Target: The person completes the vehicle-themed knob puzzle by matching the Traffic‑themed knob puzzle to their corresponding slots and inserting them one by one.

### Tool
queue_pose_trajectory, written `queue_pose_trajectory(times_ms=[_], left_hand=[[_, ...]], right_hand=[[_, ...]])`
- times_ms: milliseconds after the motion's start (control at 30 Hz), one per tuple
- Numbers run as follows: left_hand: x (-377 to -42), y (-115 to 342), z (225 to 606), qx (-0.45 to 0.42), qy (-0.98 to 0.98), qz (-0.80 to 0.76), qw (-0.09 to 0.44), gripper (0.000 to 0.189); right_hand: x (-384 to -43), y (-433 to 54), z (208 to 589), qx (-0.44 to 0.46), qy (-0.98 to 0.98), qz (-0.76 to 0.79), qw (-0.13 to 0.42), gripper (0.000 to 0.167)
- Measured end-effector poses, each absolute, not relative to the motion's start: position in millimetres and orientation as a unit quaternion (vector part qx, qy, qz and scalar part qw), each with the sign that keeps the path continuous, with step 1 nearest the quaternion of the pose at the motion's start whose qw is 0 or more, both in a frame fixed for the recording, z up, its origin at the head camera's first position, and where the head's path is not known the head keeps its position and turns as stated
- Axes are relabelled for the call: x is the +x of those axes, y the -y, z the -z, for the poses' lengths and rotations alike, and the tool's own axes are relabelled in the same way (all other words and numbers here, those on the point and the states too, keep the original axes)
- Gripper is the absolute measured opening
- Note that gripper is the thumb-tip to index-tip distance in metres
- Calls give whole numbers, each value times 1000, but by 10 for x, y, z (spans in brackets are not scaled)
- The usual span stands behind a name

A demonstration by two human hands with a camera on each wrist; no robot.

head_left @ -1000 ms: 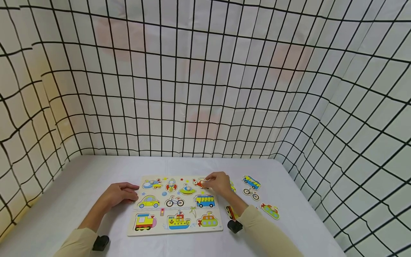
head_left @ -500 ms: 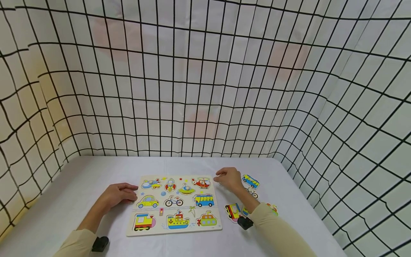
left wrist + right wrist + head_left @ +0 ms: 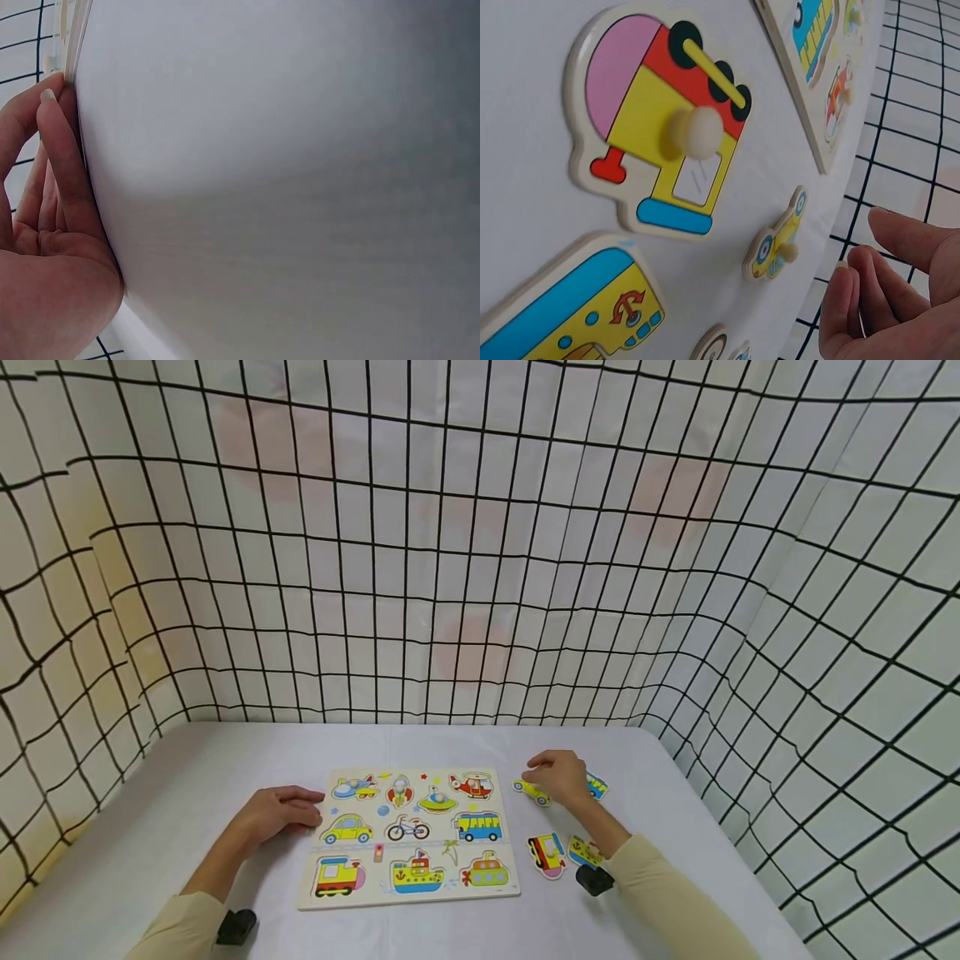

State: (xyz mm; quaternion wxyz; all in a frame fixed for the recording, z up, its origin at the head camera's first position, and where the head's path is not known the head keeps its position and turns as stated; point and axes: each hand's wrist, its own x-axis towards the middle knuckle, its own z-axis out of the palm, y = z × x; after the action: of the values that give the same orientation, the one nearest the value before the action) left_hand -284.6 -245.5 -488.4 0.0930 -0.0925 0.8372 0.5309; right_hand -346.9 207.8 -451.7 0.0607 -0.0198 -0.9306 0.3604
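Note:
A wooden puzzle board (image 3: 377, 891) printed with vehicles lies on the table. My left hand (image 3: 273, 812) rests at its left edge, with thumb and fingertips against the edge in the left wrist view. To the right of the board, my right hand (image 3: 561, 774) hovers above a yellow car piece (image 3: 532, 792), holding nothing. The right wrist view shows its thumb and fingers apart from the car's knob. A red helicopter piece (image 3: 837, 105) with a knob sits in the board's upper right slot.
Right of the board lie a train piece (image 3: 547, 855), a ship piece (image 3: 583, 852) and a blue bus piece (image 3: 597, 786). A bicycle piece (image 3: 711, 345) shows only partly in the right wrist view. Black grid lines mark the white walls around the white table (image 3: 420, 935).
My right hand has left the helicopter on the board and moved right, over to the yellow car piece. My left hand has stayed at the board's left edge.

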Motion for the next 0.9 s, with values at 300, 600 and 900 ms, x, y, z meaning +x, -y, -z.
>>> queue_pose_trajectory(times_ms=[300, 600, 900], left_hand=[[-2861, 2459, 4905, -97, -839, -528, 94, 44], [-2847, 2458, 4892, -102, -837, -530, 91, 43], [-2846, 2458, 4910, -102, -836, -532, 88, 43]], right_hand=[[-3476, -2246, 4538, -25, 930, -359, 71, 23], [-3469, -2367, 4587, -58, 930, -357, 63, 22], [-3445, -2388, 4753, -51, 926, -368, 64, 24]])
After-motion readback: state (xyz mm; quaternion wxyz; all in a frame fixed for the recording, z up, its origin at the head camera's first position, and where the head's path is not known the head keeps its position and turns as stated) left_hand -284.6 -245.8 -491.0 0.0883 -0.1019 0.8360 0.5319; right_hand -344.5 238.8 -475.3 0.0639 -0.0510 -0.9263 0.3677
